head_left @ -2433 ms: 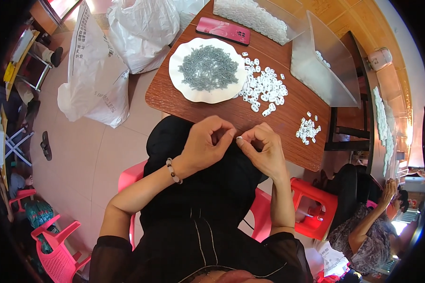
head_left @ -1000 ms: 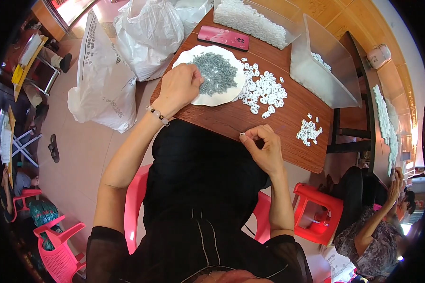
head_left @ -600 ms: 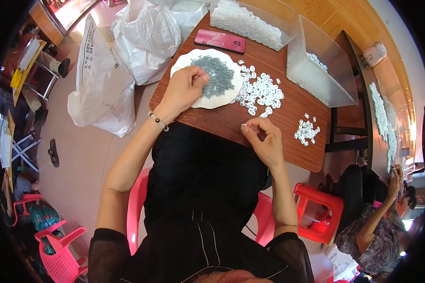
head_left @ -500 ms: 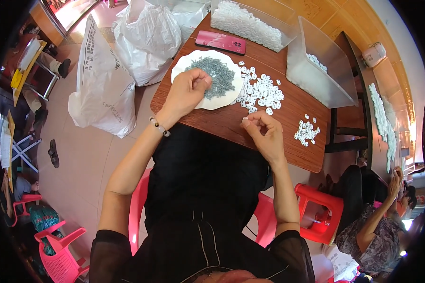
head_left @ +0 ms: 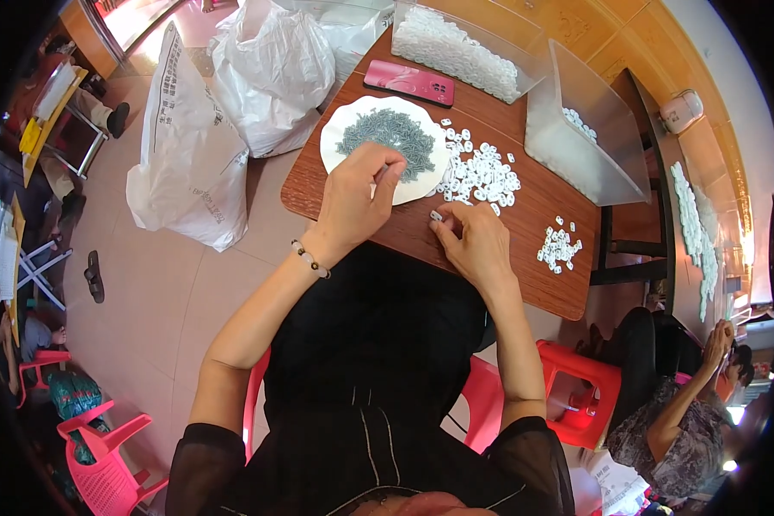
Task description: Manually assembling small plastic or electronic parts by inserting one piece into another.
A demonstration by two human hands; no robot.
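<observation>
Left hand [head_left: 359,196] looks pinched, can't tell on what; right hand [head_left: 480,245] fingertip-pinches a white piece [head_left: 436,215], probably keeping it exposed.

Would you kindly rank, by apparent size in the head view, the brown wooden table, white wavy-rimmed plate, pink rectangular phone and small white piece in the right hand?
Largest to smallest:
1. Brown wooden table
2. White wavy-rimmed plate
3. Pink rectangular phone
4. Small white piece, held by the right hand

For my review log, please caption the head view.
Right hand pinching a small white piece near a loose white pile, left hand by a white plate of grey pins.
</observation>
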